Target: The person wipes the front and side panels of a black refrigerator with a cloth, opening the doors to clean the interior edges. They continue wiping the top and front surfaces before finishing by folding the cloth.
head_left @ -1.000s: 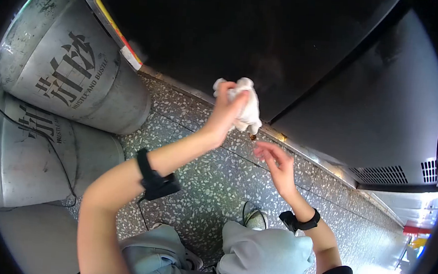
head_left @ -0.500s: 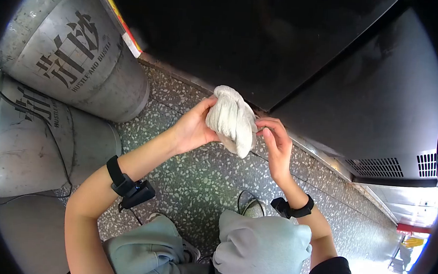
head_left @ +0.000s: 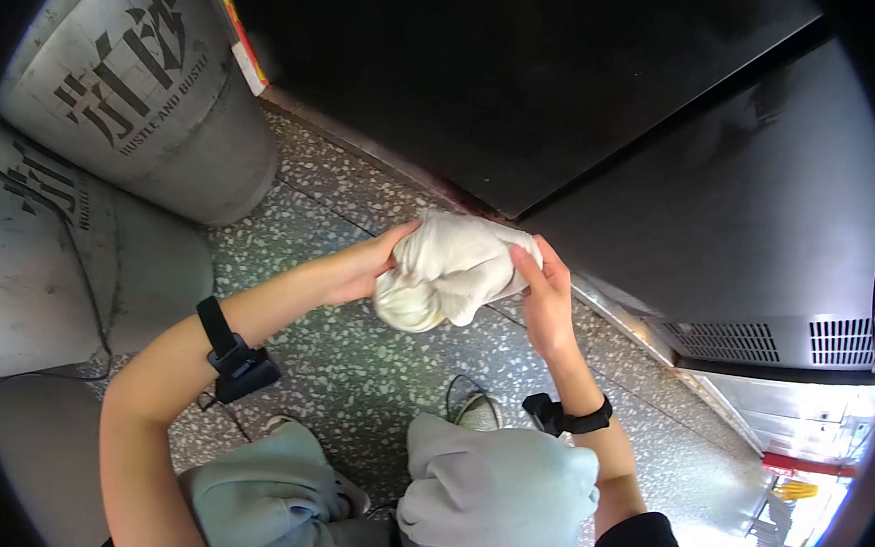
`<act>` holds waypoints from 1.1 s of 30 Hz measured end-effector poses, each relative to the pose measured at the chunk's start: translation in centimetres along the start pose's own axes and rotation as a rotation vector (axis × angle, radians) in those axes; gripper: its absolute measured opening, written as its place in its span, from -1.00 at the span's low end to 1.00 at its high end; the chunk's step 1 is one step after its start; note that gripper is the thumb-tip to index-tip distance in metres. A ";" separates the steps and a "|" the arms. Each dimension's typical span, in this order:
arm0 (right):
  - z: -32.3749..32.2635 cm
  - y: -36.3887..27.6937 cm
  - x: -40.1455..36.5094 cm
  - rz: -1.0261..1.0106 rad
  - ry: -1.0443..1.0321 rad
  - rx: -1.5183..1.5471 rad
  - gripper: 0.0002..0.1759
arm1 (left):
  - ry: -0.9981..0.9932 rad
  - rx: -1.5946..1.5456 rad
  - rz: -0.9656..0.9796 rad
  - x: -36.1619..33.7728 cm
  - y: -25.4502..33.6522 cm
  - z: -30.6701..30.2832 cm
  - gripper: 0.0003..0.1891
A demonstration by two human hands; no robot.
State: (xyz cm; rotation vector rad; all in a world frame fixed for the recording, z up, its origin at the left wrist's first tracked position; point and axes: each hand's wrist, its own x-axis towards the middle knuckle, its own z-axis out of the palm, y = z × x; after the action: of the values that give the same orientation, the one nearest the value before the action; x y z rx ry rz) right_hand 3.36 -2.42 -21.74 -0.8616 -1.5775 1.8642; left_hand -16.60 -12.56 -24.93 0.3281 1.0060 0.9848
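Note:
A bunched white cloth [head_left: 458, 260] is held between my two hands above the speckled floor. My left hand [head_left: 373, 265] grips its left side, with part of the fingers hidden behind the fabric. On the right, my right hand [head_left: 547, 290] pinches the cloth's edge between thumb and fingers. The cloth's lower left end hangs in a rounded bulge, and its right side is drawn out flatter. Each of my forearms wears a black strap with a small device, the left device [head_left: 246, 370] and the right device [head_left: 549, 415].
Two grey metal-look barrels [head_left: 204, 159] with dark lettering stand at the left, a black cable [head_left: 82, 272] running across the lower one. Beyond my hands rises a black cabinet [head_left: 469, 85], beside a dark panel with vents [head_left: 724, 341]. My knees [head_left: 499, 498] are close below.
My right hand has taken hold of the cloth's edge, and the cloth is spread wider and lower. Both hands have moved slightly; the whole view has shifted a little.

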 end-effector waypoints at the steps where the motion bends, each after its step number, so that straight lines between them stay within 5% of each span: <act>1: 0.5 -0.9 -0.2 0.043 0.025 0.140 -0.85 | -0.068 0.021 -0.069 0.5 -0.5 -0.6 -0.35; 3: -0.1 -1.5 -0.5 0.046 -0.038 0.206 -0.83 | -0.187 0.076 -0.107 1.2 -1.5 -0.7 -0.36; 11: -1.3 -9.2 1.4 -0.592 0.284 0.022 -0.84 | -0.428 -0.082 -0.024 4.5 2.7 4.4 -0.34; 14: -1.7 -10.5 3.8 -0.846 0.471 -0.524 -0.64 | -0.455 -0.160 0.070 6.0 3.5 6.5 -0.35; 18: -2.6 -10.7 8.7 -1.323 0.697 -1.753 -0.48 | -0.432 -0.279 0.123 8.2 2.5 9.6 -0.41; 23: -2.6 -7.0 10.4 -1.305 0.641 -1.881 -0.68 | -0.322 -0.390 0.088 9.4 0.6 9.2 -0.51; 28: -5.0 1.7 10.0 -0.855 0.040 -1.974 -0.83 | -0.230 -0.358 -0.045 10.1 -2.8 7.0 -0.55; 33: -6.0 9.6 11.0 -0.778 -0.329 -1.995 -0.52 | -0.057 -0.443 -0.080 9.2 -5.1 5.3 -0.57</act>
State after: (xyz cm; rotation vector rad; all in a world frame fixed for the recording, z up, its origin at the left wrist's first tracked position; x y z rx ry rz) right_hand 0.77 8.07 -33.24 -0.2905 -3.0507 -0.6120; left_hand -7.89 -6.85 -30.49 -0.0514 0.7185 1.0875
